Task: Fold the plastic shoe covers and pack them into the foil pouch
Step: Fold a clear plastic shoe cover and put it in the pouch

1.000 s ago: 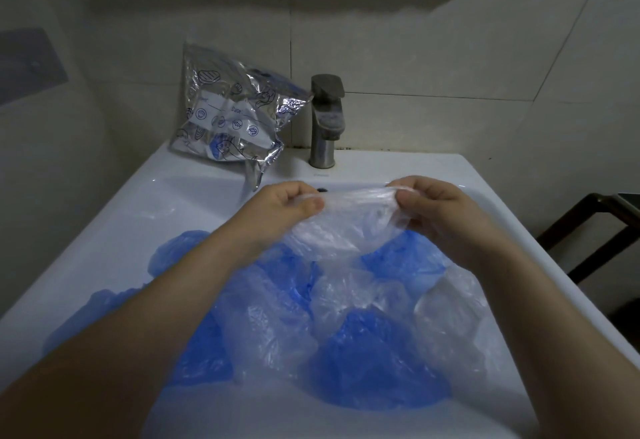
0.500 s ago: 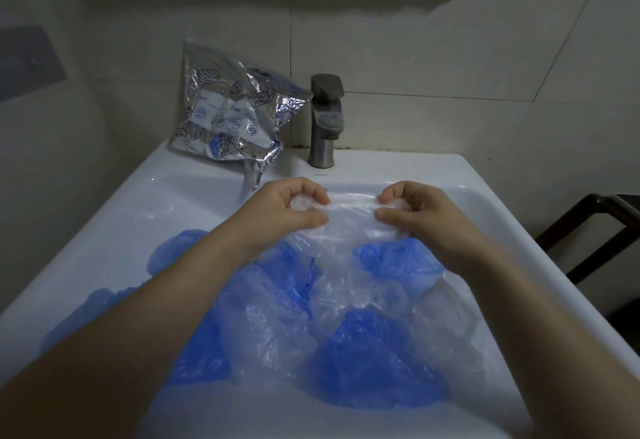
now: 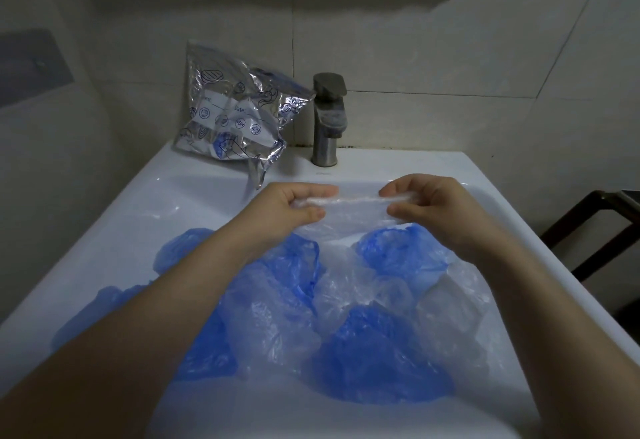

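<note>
A clear plastic shoe cover [image 3: 353, 211] is stretched flat between my hands above the sink. My left hand [image 3: 294, 208] pinches its left end and my right hand [image 3: 429, 206] pinches its right end, thumbs underneath. Below lie several loose shoe covers, blue ones [image 3: 381, 359] and clear ones [image 3: 270, 321], heaped in the white sink basin [image 3: 114, 241]. The crumpled silver foil pouch [image 3: 232, 120] leans against the wall at the sink's back left corner, apart from both hands.
A metal faucet [image 3: 327, 120] stands at the back of the sink, just right of the pouch. Tiled walls close in behind and to the left. A dark wooden frame [image 3: 595, 227] is on the right beyond the sink's edge.
Both hands have lowered and moved forward slightly, pulling the clear cover's top edge into a tighter, straighter band between them.
</note>
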Action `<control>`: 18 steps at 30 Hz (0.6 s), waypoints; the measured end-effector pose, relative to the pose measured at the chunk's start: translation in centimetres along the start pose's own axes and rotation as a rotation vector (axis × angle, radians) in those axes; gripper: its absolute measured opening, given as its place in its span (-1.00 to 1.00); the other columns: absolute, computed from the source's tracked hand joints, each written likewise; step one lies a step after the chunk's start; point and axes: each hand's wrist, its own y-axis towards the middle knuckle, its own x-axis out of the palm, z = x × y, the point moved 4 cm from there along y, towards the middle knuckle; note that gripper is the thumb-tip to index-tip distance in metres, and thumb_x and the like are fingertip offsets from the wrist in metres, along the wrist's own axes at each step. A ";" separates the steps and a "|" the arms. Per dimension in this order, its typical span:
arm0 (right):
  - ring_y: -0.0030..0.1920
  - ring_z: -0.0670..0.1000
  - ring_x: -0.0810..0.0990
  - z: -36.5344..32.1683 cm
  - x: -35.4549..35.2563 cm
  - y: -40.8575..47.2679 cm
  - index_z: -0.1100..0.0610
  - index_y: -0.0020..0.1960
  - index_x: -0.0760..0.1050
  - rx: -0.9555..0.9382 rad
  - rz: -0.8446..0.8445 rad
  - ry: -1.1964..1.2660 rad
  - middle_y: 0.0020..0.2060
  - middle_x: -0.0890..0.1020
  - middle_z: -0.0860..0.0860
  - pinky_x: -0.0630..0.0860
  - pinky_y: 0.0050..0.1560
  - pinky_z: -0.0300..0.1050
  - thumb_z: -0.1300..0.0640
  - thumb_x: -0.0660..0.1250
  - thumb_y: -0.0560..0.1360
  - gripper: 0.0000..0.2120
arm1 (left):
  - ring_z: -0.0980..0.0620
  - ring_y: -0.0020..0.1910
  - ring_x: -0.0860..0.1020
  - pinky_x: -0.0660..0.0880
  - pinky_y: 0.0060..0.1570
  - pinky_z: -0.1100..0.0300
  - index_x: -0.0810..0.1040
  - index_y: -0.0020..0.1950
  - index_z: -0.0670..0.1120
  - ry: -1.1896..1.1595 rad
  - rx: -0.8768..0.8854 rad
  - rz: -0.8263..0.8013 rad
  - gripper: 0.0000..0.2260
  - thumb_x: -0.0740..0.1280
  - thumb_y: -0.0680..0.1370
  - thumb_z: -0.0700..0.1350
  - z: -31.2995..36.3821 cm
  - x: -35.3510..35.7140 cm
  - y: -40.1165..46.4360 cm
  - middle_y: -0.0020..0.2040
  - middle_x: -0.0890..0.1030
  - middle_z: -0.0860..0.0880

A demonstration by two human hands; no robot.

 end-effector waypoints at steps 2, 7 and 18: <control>-0.29 -0.28 0.59 0.1 -0.1 0.1 -0.03 -0.12 0.54 0.012 -0.008 -0.131 -0.16 0.63 -0.13 0.48 -0.18 -0.49 0.30 0.40 0.43 -0.77 | 0.19 0.14 0.52 0.35 0.30 0.24 0.57 0.07 0.11 0.076 0.026 0.035 -0.70 0.34 0.51 -0.28 0.0 0.2 0.1 0.14 0.59 0.09; -0.39 -0.17 0.52 0.2 0.0 0.1 0.06 -0.21 0.52 -0.001 0.081 -0.152 -0.34 0.58 -0.04 0.47 -0.30 -0.42 0.25 0.39 0.45 -0.87 | 0.28 -0.14 0.49 0.35 -0.14 0.58 0.60 -0.03 0.03 0.156 0.143 0.205 -0.81 0.35 0.50 -0.27 1.1 0.5 0.0 -0.06 0.58 0.02; -0.33 -0.08 0.56 1.4 -0.2 0.0 0.20 -0.08 0.55 0.197 -0.054 0.630 -0.35 0.60 0.02 0.57 -0.24 -0.29 0.29 0.22 0.49 -0.87 | 0.21 -0.24 0.60 0.49 -0.16 0.40 0.55 0.03 0.05 -0.064 0.106 0.000 -0.77 0.34 0.48 -0.25 1.4 -0.4 -0.2 -0.20 0.64 0.01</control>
